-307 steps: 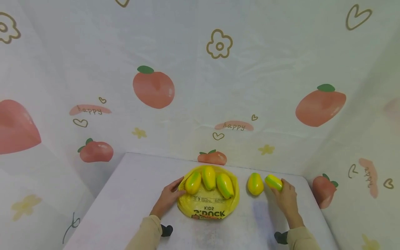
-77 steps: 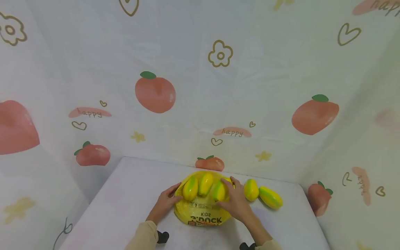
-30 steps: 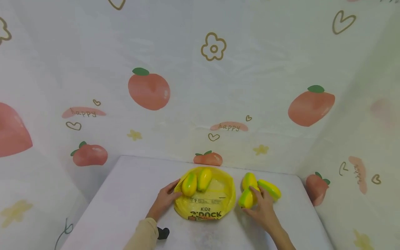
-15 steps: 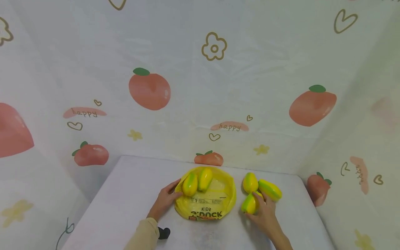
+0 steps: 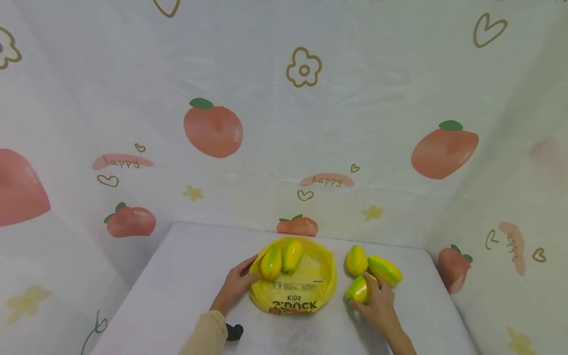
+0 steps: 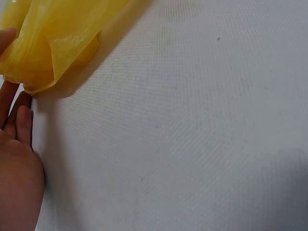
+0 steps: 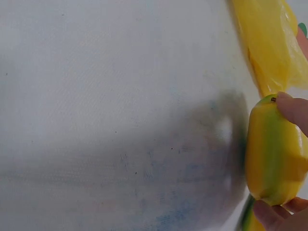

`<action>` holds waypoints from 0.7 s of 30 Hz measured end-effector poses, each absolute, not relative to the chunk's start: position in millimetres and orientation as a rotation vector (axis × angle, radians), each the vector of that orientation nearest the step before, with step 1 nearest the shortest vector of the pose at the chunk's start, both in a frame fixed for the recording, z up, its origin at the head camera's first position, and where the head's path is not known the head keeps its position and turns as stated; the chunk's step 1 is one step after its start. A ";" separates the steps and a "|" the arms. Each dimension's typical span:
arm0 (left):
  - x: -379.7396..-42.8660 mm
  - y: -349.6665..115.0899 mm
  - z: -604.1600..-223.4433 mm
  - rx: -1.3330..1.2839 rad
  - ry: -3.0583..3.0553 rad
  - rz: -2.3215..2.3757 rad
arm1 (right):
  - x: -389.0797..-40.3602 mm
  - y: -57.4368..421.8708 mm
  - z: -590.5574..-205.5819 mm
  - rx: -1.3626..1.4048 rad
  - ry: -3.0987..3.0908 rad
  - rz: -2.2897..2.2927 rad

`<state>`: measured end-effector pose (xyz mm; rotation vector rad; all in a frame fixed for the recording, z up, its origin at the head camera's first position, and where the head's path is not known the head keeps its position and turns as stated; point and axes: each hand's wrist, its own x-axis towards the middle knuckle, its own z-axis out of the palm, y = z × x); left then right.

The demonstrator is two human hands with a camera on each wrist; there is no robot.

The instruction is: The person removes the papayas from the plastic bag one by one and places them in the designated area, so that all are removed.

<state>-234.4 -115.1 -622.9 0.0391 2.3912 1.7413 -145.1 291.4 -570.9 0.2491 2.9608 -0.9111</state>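
Observation:
A yellow plastic bag [image 5: 301,296] with dark printed letters lies on the table, its mouth spread and rim rolled into a ring. Two yellow-green papayas [image 5: 270,263] lie inside it at the back left. My left hand [image 5: 235,287] holds the bag's left rim, thumb over the edge and fingers outside; the left wrist view shows the fingers against the yellow plastic [image 6: 57,43]. To the right of the bag, my right hand [image 5: 379,305] grips a papaya [image 7: 272,149] by its two ends, low at the table. Just behind it lie two more papayas, one upright in view [image 5: 357,260], one slanted [image 5: 385,270].
The white table [image 5: 177,276] ends at the back against a white cloth wall [image 5: 248,197] printed with peaches and hearts. Cloth also hangs at both sides. A black strap end [image 5: 234,332] shows by the left sleeve [image 5: 204,333].
From the bag's right side, my right hand has carried a papaya out to beside the other two, then shifted it slightly right and nearer. My left hand stays at the bag rim.

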 end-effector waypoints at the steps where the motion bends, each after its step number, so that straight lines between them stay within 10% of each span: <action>1: -234.1 -115.4 -622.5 0.038 2.388 1.745 | -145.5 291.4 -572.1 0.258 2.961 -0.913; 21: -234.5 -115.1 -622.2 0.053 2.418 1.720 | -148.6 286.5 -578.9 0.282 3.010 -0.910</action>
